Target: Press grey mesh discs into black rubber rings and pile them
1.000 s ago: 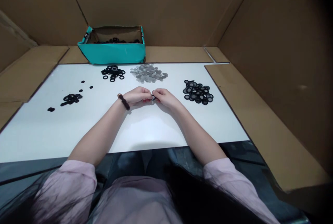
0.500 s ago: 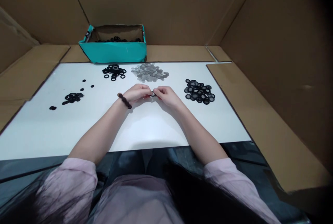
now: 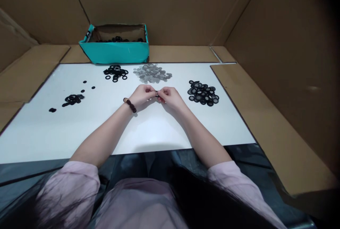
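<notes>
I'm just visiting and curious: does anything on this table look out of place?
Slightly: a few small black pieces lie scattered apart from the black pile on the left, so that area looks untidy.

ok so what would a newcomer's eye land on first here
Probably the bright turquoise box, standing at the back, left of centre. Next, perhaps, the left grip and right grip, meeting near the middle at a small dark piece. The pale grey disc pile lies just beyond them.
</notes>
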Demonstrator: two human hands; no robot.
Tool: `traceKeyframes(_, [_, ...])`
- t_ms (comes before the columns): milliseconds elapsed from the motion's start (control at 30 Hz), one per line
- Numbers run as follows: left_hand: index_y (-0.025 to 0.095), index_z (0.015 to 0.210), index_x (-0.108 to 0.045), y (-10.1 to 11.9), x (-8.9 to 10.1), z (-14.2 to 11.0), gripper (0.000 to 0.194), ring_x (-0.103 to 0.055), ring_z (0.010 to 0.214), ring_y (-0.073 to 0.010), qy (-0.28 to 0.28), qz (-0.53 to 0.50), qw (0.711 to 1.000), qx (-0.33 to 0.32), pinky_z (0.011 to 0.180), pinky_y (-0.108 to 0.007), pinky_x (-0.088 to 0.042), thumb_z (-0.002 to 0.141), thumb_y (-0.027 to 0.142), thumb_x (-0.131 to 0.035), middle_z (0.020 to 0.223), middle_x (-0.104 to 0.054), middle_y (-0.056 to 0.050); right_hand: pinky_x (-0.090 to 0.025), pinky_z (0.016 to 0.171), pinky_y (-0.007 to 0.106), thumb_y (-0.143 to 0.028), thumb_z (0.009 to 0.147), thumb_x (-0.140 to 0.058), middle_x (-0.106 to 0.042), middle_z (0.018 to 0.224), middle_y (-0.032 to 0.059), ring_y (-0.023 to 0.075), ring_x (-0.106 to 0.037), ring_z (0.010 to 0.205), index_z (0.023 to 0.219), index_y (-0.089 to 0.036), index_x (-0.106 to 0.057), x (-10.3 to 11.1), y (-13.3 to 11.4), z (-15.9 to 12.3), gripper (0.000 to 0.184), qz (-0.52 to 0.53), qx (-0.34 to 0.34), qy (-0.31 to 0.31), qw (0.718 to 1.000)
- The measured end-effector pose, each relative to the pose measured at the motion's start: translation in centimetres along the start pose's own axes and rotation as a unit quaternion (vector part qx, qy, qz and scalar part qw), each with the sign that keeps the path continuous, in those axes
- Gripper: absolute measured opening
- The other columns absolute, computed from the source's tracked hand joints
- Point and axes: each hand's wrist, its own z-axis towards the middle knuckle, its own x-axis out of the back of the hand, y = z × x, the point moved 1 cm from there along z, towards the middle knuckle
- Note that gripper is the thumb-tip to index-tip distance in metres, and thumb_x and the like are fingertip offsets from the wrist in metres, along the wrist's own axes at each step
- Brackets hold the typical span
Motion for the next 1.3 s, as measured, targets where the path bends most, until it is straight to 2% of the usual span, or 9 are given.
traceKeyframes(133, [0.015, 0.056, -0.057, -0.1, -0.5, 0.0, 0.009, -0.047, 0.054, -0.0101, 0.057, -0.075, 0.995, 0.007, 0.055, -0.024, -0.039, 0.059, 0.022, -0.063, 0.053, -0.053, 0.001, -0.043, 0.049, 0.022, -0.029, 0.078, -0.063, -0.059, 0.055, 0.0003, 0.0082, -0.051, 0.046, 0.065, -0.017, -0.052, -0.4, -0.7, -0.2, 0.022, 0.052, -0.019, 0.028, 0.998])
traceKeyframes(333, [0.017, 0.062, -0.055, -0.8, -1.7, 0.2, 0.011, -0.046, 0.053, -0.0096, 0.124, -0.151, 0.981, -0.008, 0.053, -0.023, -0.040, 0.061, 0.025, -0.063, 0.052, -0.049, 0.003, -0.047, 0.060, 0.023, -0.020, 0.075, -0.060, -0.058, 0.061, -0.0028, 0.0098, -0.055, 0.058, 0.081, -0.018, -0.054, -1.3, -1.4, -0.5, 0.009, 0.106, 0.023, 0.073, 0.991])
traceKeyframes(467, [0.017, 0.061, -0.055, -0.9, -1.8, 0.2, 0.011, -0.045, 0.053, -0.0091, 0.104, -0.163, 0.981, 0.004, 0.054, -0.023, -0.040, 0.062, 0.024, -0.063, 0.053, -0.047, 0.004, -0.046, 0.066, 0.024, -0.020, 0.075, -0.055, -0.059, 0.069, -0.0029, 0.0106, -0.056, 0.066, 0.090, -0.020, -0.052, -1.6, -1.6, -0.9, 0.016, 0.090, 0.082, 0.096, 0.988])
traceKeyframes(567, [0.017, 0.059, -0.054, -0.9, -1.7, 0.2, 0.013, -0.047, 0.055, -0.0096, 0.083, -0.174, 0.981, 0.005, 0.057, -0.023, -0.042, 0.063, 0.024, -0.064, 0.053, -0.046, 0.003, -0.046, 0.069, 0.025, -0.019, 0.076, -0.052, -0.060, 0.076, 0.0005, 0.0118, -0.056, 0.071, 0.087, -0.020, -0.054, -1.9, -1.7, -1.1, 0.012, 0.079, 0.098, 0.101, 0.987])
traceKeyframes(733, [0.017, 0.061, -0.053, -0.6, -1.4, 0.2, 0.012, -0.047, 0.055, -0.0095, 0.087, -0.177, 0.980, -0.001, 0.057, -0.023, -0.040, 0.063, 0.023, -0.064, 0.053, -0.047, 0.004, -0.046, 0.070, 0.027, -0.017, 0.074, -0.053, -0.061, 0.080, 0.0024, 0.0123, -0.054, 0.071, 0.090, -0.019, -0.057, -2.1, -1.6, -1.0, 0.016, 0.097, 0.124, 0.101, 0.982])
traceKeyframes(967, [0.014, 0.060, -0.058, 0.6, -1.1, -0.5, 0.014, -0.047, 0.056, -0.0090, 0.106, -0.145, 0.984, -0.009, 0.058, -0.024, -0.038, 0.062, 0.024, -0.067, 0.056, -0.054, 0.002, -0.047, 0.071, 0.028, -0.018, 0.073, -0.055, -0.063, 0.080, 0.0039, 0.0129, -0.056, 0.073, 0.087, -0.017, -0.060, -1.3, -1.6, -0.7, 0.014, 0.074, 0.100, 0.113, 0.986])
traceKeyframes(1167, [0.015, 0.060, -0.058, 0.6, -1.0, -0.7, 0.022, -0.049, 0.059, -0.0097, 0.066, -0.161, 0.985, -0.001, 0.059, -0.025, -0.040, 0.059, 0.030, -0.074, 0.063, -0.059, -0.001, -0.047, 0.072, 0.028, -0.022, 0.074, -0.056, -0.063, 0.082, 0.0034, 0.0124, -0.057, 0.074, 0.084, -0.018, -0.057, -1.2, -1.2, -0.6, 0.011, 0.100, 0.098, 0.120, 0.983])
traceKeyframes(1300, [0.015, 0.059, -0.057, 0.3, -1.1, -0.5, 0.020, -0.048, 0.058, -0.0098, 0.057, -0.139, 0.989, 0.003, 0.057, -0.024, -0.039, 0.060, 0.029, -0.072, 0.059, -0.055, 0.001, -0.047, 0.073, 0.029, -0.029, 0.079, -0.055, -0.063, 0.084, 0.0044, 0.0141, -0.057, 0.077, 0.088, -0.019, -0.061, -1.4, -1.2, -0.8, 0.015, 0.073, 0.107, 0.102, 0.986])
